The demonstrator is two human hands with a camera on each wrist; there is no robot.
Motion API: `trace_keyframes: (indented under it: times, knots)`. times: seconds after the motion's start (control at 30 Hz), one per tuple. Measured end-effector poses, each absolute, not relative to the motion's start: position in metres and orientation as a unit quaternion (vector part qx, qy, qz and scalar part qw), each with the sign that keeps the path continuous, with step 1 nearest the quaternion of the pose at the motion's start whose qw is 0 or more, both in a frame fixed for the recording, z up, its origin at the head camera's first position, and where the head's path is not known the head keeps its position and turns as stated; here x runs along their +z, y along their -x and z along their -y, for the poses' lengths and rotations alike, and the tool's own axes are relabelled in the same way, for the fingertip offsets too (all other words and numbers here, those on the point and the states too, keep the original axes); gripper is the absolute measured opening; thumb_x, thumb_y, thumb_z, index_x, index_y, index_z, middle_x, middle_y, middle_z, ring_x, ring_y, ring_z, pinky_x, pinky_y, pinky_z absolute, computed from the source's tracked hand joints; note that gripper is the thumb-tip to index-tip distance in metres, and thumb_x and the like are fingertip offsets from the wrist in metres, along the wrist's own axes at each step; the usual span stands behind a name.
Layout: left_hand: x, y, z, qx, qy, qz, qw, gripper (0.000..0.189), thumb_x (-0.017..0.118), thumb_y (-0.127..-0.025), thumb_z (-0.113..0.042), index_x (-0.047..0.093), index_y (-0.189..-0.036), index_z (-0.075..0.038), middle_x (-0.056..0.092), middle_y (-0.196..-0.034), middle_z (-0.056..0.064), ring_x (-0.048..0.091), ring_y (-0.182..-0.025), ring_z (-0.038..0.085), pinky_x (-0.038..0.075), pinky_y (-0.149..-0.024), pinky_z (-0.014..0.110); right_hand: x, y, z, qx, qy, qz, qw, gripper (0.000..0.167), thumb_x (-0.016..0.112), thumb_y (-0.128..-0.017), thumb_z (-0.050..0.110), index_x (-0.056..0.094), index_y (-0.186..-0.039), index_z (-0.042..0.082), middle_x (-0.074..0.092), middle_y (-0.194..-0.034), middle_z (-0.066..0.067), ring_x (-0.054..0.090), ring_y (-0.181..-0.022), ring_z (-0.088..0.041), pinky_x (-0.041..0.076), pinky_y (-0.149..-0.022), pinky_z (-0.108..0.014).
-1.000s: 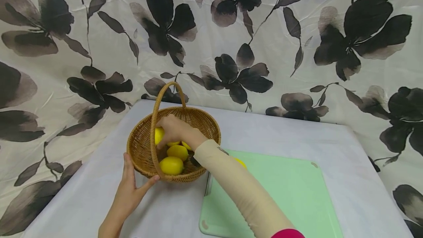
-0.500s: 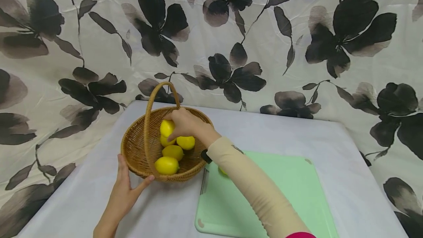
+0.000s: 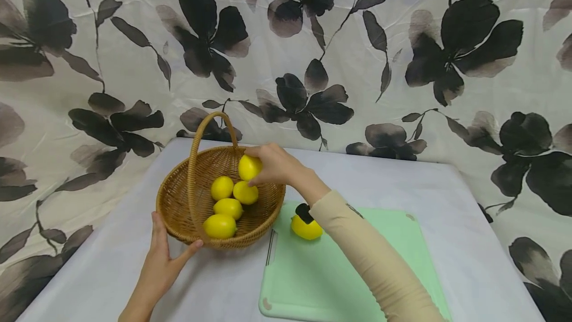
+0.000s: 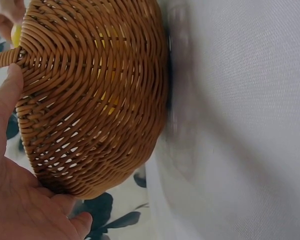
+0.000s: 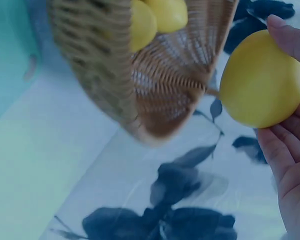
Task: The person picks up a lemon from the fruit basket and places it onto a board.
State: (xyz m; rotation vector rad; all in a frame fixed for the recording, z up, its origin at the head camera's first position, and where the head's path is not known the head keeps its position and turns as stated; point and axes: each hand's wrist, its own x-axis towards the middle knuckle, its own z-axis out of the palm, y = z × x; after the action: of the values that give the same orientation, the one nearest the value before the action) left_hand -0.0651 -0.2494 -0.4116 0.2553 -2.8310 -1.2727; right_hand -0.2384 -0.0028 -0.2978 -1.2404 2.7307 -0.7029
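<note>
My right hand (image 3: 278, 165) pinches a yellow lemon (image 3: 249, 167) between thumb and fingers, raised at the right rim of a wicker basket (image 3: 176, 212). In the right wrist view that lemon (image 5: 262, 80) is beside the basket's rim. Several more lemons lie in the basket, the nearest lemon (image 3: 220, 226) at its front. My left hand (image 3: 156, 267) rests against the basket's front left, thumb and fingers spread and fairly straight. In the left wrist view its thumb (image 4: 9, 87) touches the rim at the handle's base. Another lemon (image 3: 306, 227) lies on a green cutting board (image 3: 313, 282).
The basket's arched handle (image 3: 192, 178) rises over its left half. The board lies right of the basket on a table with a white cloth (image 3: 429, 188). A flower-printed cloth (image 3: 380, 63) hangs behind the table. A small black object (image 3: 304, 213) shows under the right wrist.
My right hand has lifted a lemon from the basket's left part and carried it right, to the right rim. The left hand keeps its place against the basket. The view has shifted slightly.
</note>
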Motion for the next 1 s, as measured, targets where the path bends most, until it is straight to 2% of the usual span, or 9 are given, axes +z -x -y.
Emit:
trace_keyframes:
  times: [0.13,0.33,0.57,1.0]
  knots:
    - [-0.411,0.065,0.252,-0.401,-0.083,0.912,0.009,0.115,0.062,-0.091,-0.047,-0.035,-0.142,-0.01,-0.038,-0.15,0.008,-0.021,-0.143,0.044,0.003,-0.112,0.067,-0.299,0.236,-0.016,-0.249,0.389,-0.887,0.015,0.066,0.083,-0.074,0.022,0.057,-0.132,0.004,0.065,-0.124,-0.008,0.061,-0.096,-0.017,0.053,-0.084,-0.025]
    - [-0.411,0.067,0.252,-0.399,-0.08,0.913,0.007,0.115,0.062,-0.091,-0.047,-0.035,-0.142,-0.01,-0.038,-0.15,0.007,-0.02,-0.143,0.044,0.003,-0.113,0.067,-0.301,0.233,-0.043,-0.263,0.391,-0.882,-0.022,0.06,0.084,-0.072,0.019,0.061,-0.126,0.004,0.067,-0.121,-0.008,0.062,-0.097,-0.02,0.054,-0.087,-0.028]
    - [-0.412,0.068,0.251,-0.4,-0.085,0.912,0.004,0.115,0.061,-0.091,-0.048,-0.035,-0.142,-0.01,-0.038,-0.15,0.009,-0.021,-0.142,0.044,0.002,-0.113,0.067,-0.318,0.224,-0.071,-0.292,0.372,-0.88,-0.046,0.067,0.085,-0.071,0.019,0.058,-0.13,0.0,0.062,-0.13,-0.013,0.06,-0.12,-0.025,0.048,-0.102,-0.034]
    - [-0.411,0.068,0.249,-0.405,-0.081,0.91,0.008,0.113,0.06,-0.092,-0.047,-0.036,-0.142,-0.012,-0.038,-0.15,0.008,-0.023,-0.142,0.044,0.0,-0.112,0.068,-0.347,0.21,-0.126,-0.324,0.311,-0.891,-0.067,0.071,0.087,-0.069,0.021,0.058,-0.13,-0.001,0.06,-0.132,-0.015,0.058,-0.122,-0.028,0.047,-0.104,-0.041]
